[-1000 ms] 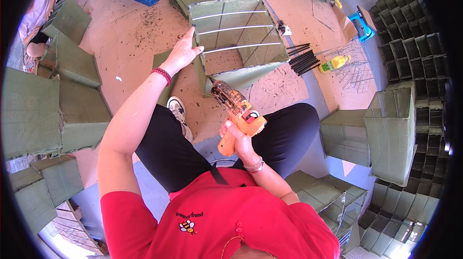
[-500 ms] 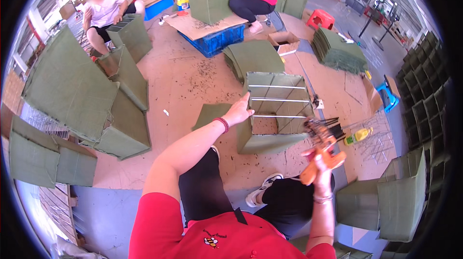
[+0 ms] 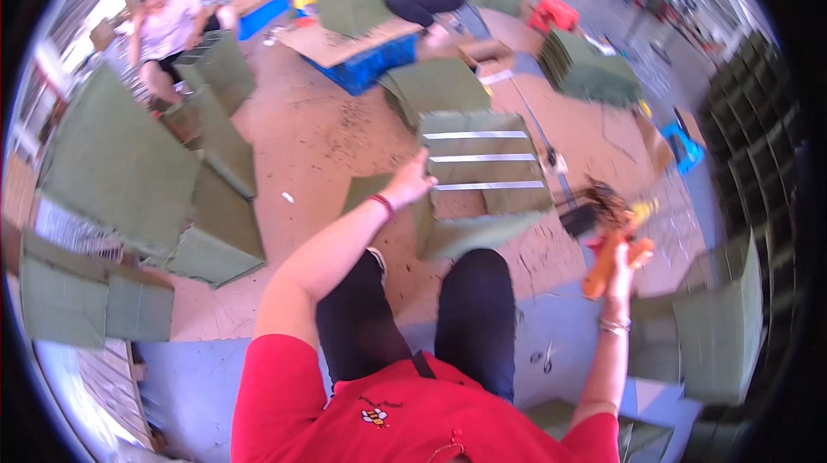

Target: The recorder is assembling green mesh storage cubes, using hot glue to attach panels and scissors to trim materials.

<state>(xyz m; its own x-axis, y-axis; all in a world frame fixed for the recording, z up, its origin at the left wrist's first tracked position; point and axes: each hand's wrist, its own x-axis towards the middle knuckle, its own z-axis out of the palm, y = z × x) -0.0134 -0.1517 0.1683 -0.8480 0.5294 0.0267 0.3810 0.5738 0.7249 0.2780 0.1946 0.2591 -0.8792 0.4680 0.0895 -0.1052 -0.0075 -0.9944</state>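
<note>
In front of me stands a green fabric-covered box point(image 3: 487, 234) with its open side up. Three pale metal rods cross its opening. My left hand point(image 3: 410, 181) is closed on the box's left rim, thumb over the edge. Off to the right, away from the box, my right hand point(image 3: 619, 276) grips an orange-handled tool point(image 3: 603, 267) like a ring-stapling gun. Its dark head points away from me and is blurred by motion. Dark thin pieces point(image 3: 579, 220) lie on the floor between the box and the tool head.
Folded green panels point(image 3: 438, 88) lie beyond the box. Tall green boxes point(image 3: 121, 166) stand at left, and stacked dark compartments point(image 3: 741, 136) line the right. Scissors point(image 3: 548, 358) lie on the floor by my knee. Co-workers sit around a blue crate point(image 3: 357, 74) with a board on top.
My right hand has swung the orange tool outward to the right, away from the box. My right leg has drawn upright, uncovering scissors. My left hand stays on the rim; the view has shifted slightly.
</note>
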